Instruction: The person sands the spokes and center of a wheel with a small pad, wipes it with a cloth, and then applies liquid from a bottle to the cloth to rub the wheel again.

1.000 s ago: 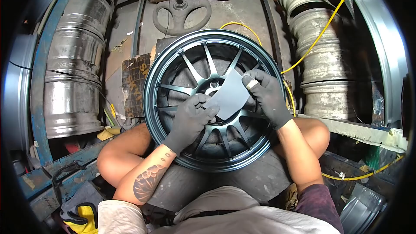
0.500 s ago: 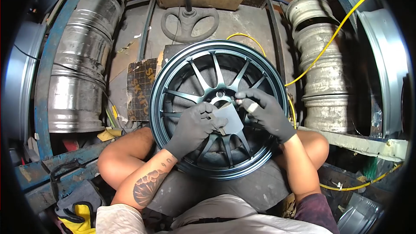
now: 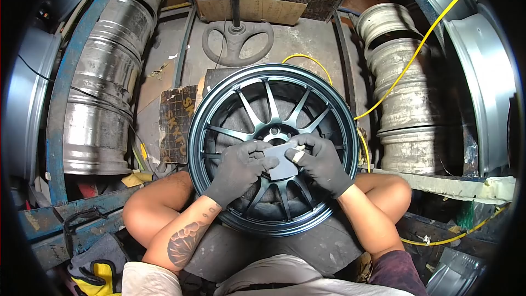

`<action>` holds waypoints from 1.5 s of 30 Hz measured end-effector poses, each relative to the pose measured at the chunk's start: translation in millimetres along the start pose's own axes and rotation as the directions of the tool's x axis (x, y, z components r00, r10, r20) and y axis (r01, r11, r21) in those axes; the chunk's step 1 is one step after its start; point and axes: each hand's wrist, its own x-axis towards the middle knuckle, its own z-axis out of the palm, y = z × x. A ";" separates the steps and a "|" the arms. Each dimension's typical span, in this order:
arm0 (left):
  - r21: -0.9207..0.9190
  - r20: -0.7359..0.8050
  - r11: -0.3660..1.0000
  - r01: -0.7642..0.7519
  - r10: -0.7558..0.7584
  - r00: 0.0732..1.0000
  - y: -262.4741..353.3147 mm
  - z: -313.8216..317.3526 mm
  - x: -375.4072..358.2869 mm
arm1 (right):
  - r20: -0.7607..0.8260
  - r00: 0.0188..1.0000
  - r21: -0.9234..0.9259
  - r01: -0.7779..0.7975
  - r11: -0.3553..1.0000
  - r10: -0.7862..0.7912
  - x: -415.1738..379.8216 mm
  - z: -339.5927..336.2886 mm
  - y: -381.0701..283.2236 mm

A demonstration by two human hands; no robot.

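A dark multi-spoke wheel rim (image 3: 204, 193) lies face up across my lap. Above its hub I hold a small grey sheet of sandpaper (image 3: 280, 163). Gloved in dark grey, my left hand (image 3: 236, 171) pinches the sheet's left side between thumb and fingers. From the other side my right hand (image 3: 322, 169), in a matching glove with a pale wrap on one finger, grips the upper right part of the sheet. The sheet covers part of the hub and the lower spokes.
Bare metal rim barrels (image 3: 98, 109) are stacked at left, and worn rims (image 3: 402, 96) at right. A yellow hose (image 3: 415, 55) runs along the right side. Ahead stands a fan's round base (image 3: 237, 44). Yellow-and-grey gloves (image 3: 97, 277) lie at lower left.
My right hand has moved left and down onto the sandpaper, which now sits between both hands and is turned differently. The view has tipped slightly upward.
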 end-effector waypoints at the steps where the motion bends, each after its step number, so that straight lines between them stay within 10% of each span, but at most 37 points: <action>1: 0.019 -0.002 1.000 -0.002 0.002 1.000 0.8 -0.5 -0.5 | -0.007 1.000 0.020 -0.026 0.999 0.027 -1.5 1.6 -0.1; 9: -0.188 0.022 0.980 0.065 -0.062 0.998 -5.9 -1.0 1.5 | 0.055 0.997 -0.214 -0.032 0.976 0.045 1.8 -1.4 -1.4; 14: -0.203 -0.035 0.979 0.024 -0.032 0.999 -15.0 4.1 3.5 | -0.032 0.971 -0.222 0.224 0.949 -0.237 1.3 8.6 3.0; 19: -0.360 0.031 0.931 0.063 -0.056 0.998 -16.0 2.9 -0.1 | 0.099 0.993 -0.259 0.088 0.962 -0.064 -0.4 -1.6 5.9; 25: 0.222 0.016 0.922 -0.319 0.323 0.946 0.5 4.2 -6.4 | 0.205 0.938 -0.357 0.337 0.871 -0.279 -16.6 17.7 9.7; 29: 0.118 0.025 0.965 -0.236 0.235 0.972 -6.9 -3.9 -8.2 | 0.264 0.962 -0.241 0.137 0.961 -0.071 -16.6 15.8 3.3; 40: -0.444 0.094 0.889 0.113 -0.079 0.992 -6.1 14.1 -8.1 | 0.223 0.802 -0.788 0.483 0.382 -0.555 -22.7 23.8 10.3; 45: -0.249 -0.026 0.942 -0.224 0.224 0.974 -10.7 17.0 -8.5 | 0.301 0.847 -0.676 0.514 0.529 -0.438 -17.7 4.5 -27.0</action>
